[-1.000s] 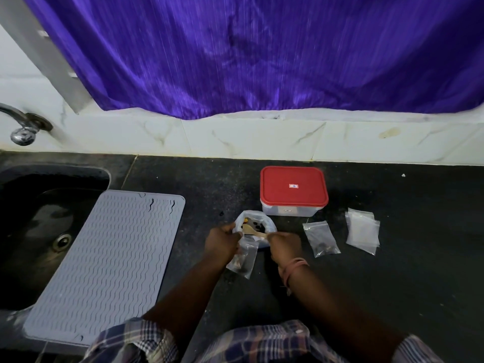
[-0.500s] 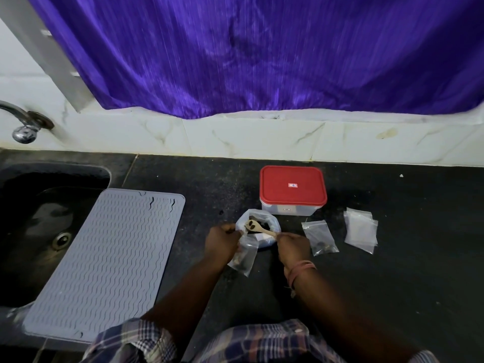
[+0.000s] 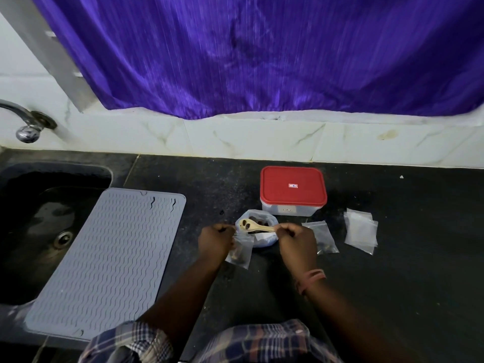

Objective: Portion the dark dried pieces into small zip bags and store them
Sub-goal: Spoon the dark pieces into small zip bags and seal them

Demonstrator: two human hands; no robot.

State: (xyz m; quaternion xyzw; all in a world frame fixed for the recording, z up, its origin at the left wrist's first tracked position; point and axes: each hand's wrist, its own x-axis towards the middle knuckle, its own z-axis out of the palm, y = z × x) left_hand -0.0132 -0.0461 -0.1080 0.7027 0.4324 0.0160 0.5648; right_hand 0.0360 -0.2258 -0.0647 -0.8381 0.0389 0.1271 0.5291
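right hand (image 3: 294,238) grips the wooden spoon (image 3: 255,226) carrying dark pieces (image 3: 245,224), left hand (image 3: 216,241) pinches the small zip bag (image 3: 239,254) mid-counter. floppy mouth could fold, pieces might spill onto the counter (image 3: 392,284).

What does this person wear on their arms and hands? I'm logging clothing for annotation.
Both hands are bare, no gloves. The right hand has pinkish-red bands round its wrist. The left hand shows no band. Plaid checked shirt sleeves, dark blue and white, are pushed up near the elbows.
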